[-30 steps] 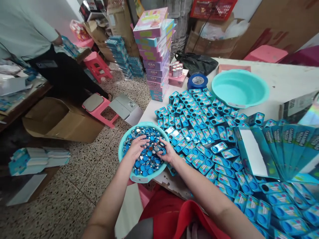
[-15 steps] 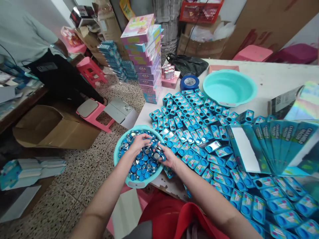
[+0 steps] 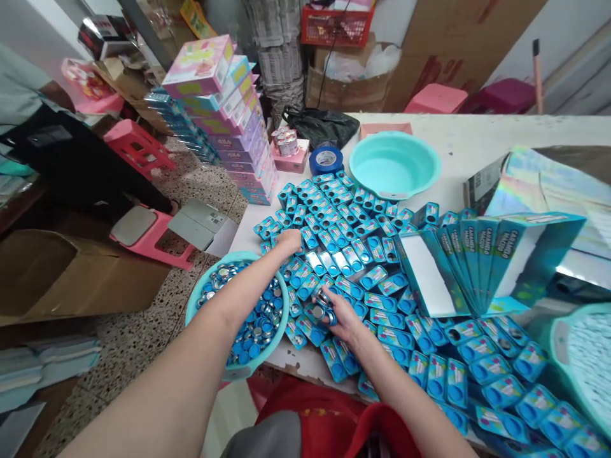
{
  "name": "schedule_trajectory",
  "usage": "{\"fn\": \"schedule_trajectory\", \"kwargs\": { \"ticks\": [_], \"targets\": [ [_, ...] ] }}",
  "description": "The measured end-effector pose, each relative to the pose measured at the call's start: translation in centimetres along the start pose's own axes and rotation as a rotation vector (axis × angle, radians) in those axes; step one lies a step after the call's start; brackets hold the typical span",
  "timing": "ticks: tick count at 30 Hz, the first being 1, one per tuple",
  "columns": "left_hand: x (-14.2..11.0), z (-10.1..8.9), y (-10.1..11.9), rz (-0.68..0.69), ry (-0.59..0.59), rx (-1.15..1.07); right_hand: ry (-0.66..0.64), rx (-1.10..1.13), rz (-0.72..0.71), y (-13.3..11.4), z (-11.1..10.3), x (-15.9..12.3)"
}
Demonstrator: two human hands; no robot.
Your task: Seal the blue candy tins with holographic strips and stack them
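Observation:
My left hand [image 3: 289,242] reaches over the far left of the small blue boxes [image 3: 329,238], which stand packed close together on the table. Its fingers are curled downward, and whatever they hold is hidden. Closer to me, my right hand [image 3: 342,316] is closed around several small round metal caps [image 3: 321,312], silver and blue, above the near boxes. At the table's left edge, a turquoise basin [image 3: 285,318] holds a heap of the same blue and silver caps; my left forearm crosses over it. Some boxes have dark round openings, others show blue or silver discs.
A second turquoise basin [image 3: 394,165] stands at the back beside a roll of blue tape [image 3: 326,160]. Stacked cartons [image 3: 243,140] rise at the table's left corner. Open display boxes [image 3: 477,264] stand right, near a basin of pale pieces [image 3: 589,362]. A pink stool [image 3: 147,235] is on the floor.
Both hands have left the basin of caps. My left hand has moved forward over the far boxes; my right carries caps above the near boxes. The view has turned right.

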State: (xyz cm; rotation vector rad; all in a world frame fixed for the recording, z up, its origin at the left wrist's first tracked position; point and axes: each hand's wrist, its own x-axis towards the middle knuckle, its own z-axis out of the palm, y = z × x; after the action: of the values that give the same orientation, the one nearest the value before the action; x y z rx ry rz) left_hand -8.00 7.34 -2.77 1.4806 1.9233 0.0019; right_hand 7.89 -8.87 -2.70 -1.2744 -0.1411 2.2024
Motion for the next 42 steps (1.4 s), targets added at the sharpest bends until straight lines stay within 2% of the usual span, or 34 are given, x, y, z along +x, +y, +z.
{"fn": "schedule_trajectory", "kwargs": {
  "ticks": [4, 6, 7, 9, 11, 14, 16, 17, 20, 22, 23, 26, 30, 32, 34, 37, 38, 40, 42],
  "targets": [
    [-2.0, -0.7, 0.7, 0.007, 0.051, 0.111, 0.041, -0.121, 0.025, -1.6, -0.7, 0.1],
    [-3.9, -0.2, 0.9, 0.109, 0.008, 0.05, 0.037, -0.224, 0.039, -2.4, -1.2, 0.3],
    [-5.0, 0.3, 1.0, 0.184, -0.075, -0.031, 0.027, -0.267, 0.035, -2.8, -1.4, 0.4],
    [-6.8, 1.7, 1.1, 0.315, -0.329, -0.235, -0.012, -0.338, 0.017, -3.4, -1.8, 0.6],
    [-8.2, 3.2, 1.1, 0.35, -0.553, -0.388, -0.064, -0.398, -0.004, -3.8, -2.2, 0.8],
    [-8.6, 4.4, 1.1, 0.342, -0.694, -0.463, -0.136, -0.479, -0.036, -4.3, -2.6, 1.2],
    [-7.6, 4.1, 1.1, 0.32, -0.651, -0.497, -0.166, -0.476, -0.002, -4.5, -2.7, 1.4],
    [-6.8, 3.7, 1.2, 0.291, -0.566, -0.505, -0.171, -0.438, 0.033, -4.6, -2.8, 1.5],
    [-3.1, 1.7, 2.1, 0.149, -0.17, -0.353, -0.139, -0.163, 0.115, -4.8, -3.0, 1.7],
    [-0.3, 0.4, 3.1, 0.078, -0.008, -0.185, -0.1, 0.027, 0.124, -4.9, -3.3, 1.8],
    [1.1, 0.0, 3.7, 0.049, 0.019, -0.115, -0.08, 0.088, 0.124, -4.9, -3.4, 1.8],
    [4.4, -0.7, 5.4, -0.035, -0.01, 0.037, -0.034, 0.168, 0.126, -5.0, -3.9, 1.7],
    [6.3, -0.6, 7.0, -0.119, -0.032, 0.192, -0.032, 0.261, 0.104, -5.7, -4.2, 1.4],
    [5.9, -0.6, 7.2, -0.113, -0.002, 0.229, -0.023, 0.346, 0.077, -6.3, -4.3, 1.5],
    [4.3, -0.5, 7.0, -0.079, 0.068, 0.255, 0.01, 0.428, 0.056, -6.9, -4.2, 1.5],
    [-0.4, 0.7, 5.6, 0.127, 0.152, 0.109, 0.063, 0.483, 0.04, -7.6, -3.7, 1.7],
    [-2.3, 1.5, 5.0, 0.236, 0.122, -0.015, 0.074, 0.485, 0.034, -7.8, -3.4, 1.8],
    [-6.1, 3.2, 3.8, 0.401, -0.063, -0.271, 0.077, 0.473, 0.031, -7.8, -2.7, 2.0],
    [-9.0, 4.8, 2.8, 0.443, -0.173, -0.403, 0.079, 0.444, 0.025, -7.5, -1.9, 2.3]
  ]
}}
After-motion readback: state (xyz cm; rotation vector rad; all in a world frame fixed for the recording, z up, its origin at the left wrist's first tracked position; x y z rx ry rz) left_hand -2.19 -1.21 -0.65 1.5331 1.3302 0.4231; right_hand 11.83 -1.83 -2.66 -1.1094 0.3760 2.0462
